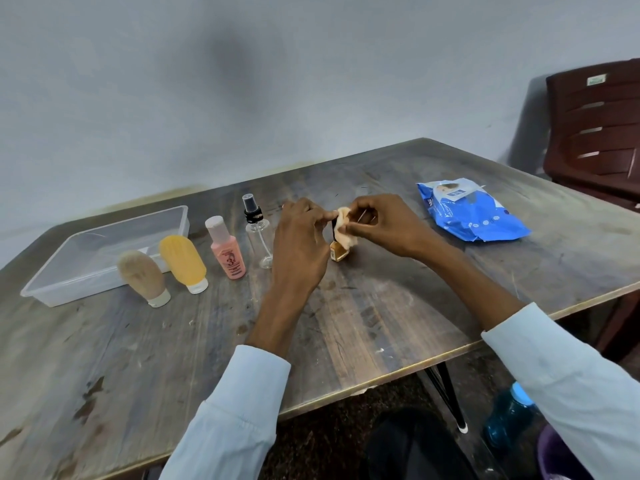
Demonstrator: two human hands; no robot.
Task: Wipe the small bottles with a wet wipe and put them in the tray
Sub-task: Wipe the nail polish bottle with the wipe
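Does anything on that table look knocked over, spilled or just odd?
Nothing looks spilled or knocked over. The beige tube and yellow tube stand cap-down, leaning a bit, probably by design. The table is scuffed and stained, and the tray holds no bottles.

single head view, worn camera, wide-angle, looks forward and down over bench; hands near frame centre, close range; forearms enter from bottom edge; wall fills top; tray far left; chair far right
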